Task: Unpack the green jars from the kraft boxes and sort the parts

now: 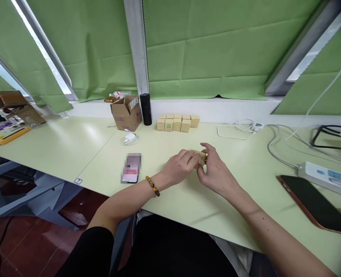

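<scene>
Between both hands, over the middle of the table, is a small tan cardboard box (198, 157). My left hand (180, 166), with a beaded bracelet on its wrist, has its fingers closed on the box's left side and covers much of it. My right hand (212, 165) grips the box's right side between thumb and fingers, its index finger raised. Whether the flaps are folded in is too small to make out. Several similar small boxes (177, 124) stand grouped at the back of the table; one bears a greenish square.
A phone (131, 168) lies left of my hands, a coiled white charger (129, 138) behind it. An open carton (126, 113) and a black cylinder (145, 109) stand at the back. A tablet (314, 200), a power strip (326, 177) and cables occupy the right.
</scene>
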{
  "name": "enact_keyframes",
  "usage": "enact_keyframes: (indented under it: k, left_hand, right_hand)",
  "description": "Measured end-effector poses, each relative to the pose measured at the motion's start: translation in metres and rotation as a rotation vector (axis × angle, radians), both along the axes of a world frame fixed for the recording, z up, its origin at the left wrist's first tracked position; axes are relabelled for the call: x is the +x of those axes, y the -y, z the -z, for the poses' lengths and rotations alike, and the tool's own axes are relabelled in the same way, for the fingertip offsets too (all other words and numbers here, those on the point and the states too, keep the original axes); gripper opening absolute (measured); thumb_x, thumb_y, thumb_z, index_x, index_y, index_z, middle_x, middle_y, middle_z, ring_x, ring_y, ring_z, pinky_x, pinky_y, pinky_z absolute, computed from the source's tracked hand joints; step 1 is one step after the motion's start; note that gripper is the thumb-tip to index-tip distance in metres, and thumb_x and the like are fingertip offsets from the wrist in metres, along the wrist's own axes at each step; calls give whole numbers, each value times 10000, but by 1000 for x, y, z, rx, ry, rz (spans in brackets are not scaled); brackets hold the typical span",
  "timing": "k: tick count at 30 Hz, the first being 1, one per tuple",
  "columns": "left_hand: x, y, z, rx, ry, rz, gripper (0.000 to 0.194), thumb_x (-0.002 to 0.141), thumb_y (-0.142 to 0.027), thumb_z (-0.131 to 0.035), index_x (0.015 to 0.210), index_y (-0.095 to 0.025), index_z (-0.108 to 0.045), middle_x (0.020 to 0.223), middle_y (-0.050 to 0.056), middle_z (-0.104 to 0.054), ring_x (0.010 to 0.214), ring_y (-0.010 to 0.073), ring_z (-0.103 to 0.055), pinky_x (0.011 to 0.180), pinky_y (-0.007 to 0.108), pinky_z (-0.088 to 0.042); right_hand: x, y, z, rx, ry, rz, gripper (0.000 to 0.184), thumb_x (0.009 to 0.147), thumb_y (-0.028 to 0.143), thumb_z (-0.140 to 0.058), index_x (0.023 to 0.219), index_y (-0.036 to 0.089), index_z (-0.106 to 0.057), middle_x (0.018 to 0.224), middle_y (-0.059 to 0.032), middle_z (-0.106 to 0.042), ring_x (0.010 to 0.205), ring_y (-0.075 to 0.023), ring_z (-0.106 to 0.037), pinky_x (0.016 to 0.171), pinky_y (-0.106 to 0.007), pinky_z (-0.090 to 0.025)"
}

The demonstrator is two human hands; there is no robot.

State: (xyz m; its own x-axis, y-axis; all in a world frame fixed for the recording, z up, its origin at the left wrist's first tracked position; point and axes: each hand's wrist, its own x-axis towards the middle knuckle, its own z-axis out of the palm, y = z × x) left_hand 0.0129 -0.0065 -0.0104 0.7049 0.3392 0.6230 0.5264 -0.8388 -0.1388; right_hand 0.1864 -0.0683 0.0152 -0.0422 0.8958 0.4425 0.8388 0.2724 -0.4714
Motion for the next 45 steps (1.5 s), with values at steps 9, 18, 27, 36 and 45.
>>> enact_keyframes:
  k: [9, 18, 27, 36, 45]
  left_hand:
    - [5, -2, 1, -132, 113, 13, 320, 1005, -138, -560, 1324, -157, -573, 1271, 148, -709, 1112, 262, -650, 734, 356, -621]
    - [3, -12, 3, -258, 305, 92, 569, 858, -46, -641, 1392, -191, -509, 1283, 140, -686, 1182, 313, -614, 954, 487, -599]
    - [4, -15, 4, -373, 379, 130, 385, 966, -146, -657, 1311, -268, -536, 1259, 76, -674, 1143, 251, -593, 967, 429, -569]
    - [2, -14, -1, -362, 374, 117, 617, 1012, -170, -588, 1586, -295, -400, 1392, 107, -653, 1273, 270, -589, 1062, 481, -536]
    - [3, -11, 2, -255, 335, 131, 712, 1011, -109, -534, 1660, -315, -325, 1373, 121, -631, 1251, 281, -567, 1051, 481, -561]
  right_hand:
    - [2, -7, 9, 52, -66, 21, 717, 833, 218, -551, 1496, 181, -281, 1290, -208, -663, 680, -240, -688, 628, -383, -536]
    - [19, -15, 9, 227, -114, -43, 720, 878, 95, -466, 1541, 232, -220, 1524, -241, -508, 617, -161, -583, 599, -384, -557]
    - [43, -25, 5, 493, 20, 101, 412, 831, -10, -459, 1065, 262, -661, 1420, -135, -489, 1487, -373, -350, 1089, -630, -511]
    - [36, -18, 2, 432, 91, 39, 315, 979, 189, -554, 1247, 275, -694, 1548, -118, -493, 1529, -401, -283, 1202, -707, -395]
    - [36, -18, 3, 459, 75, 48, 324, 971, 291, -687, 657, 225, -642, 1292, -117, -640, 1451, -407, -364, 1085, -599, -532]
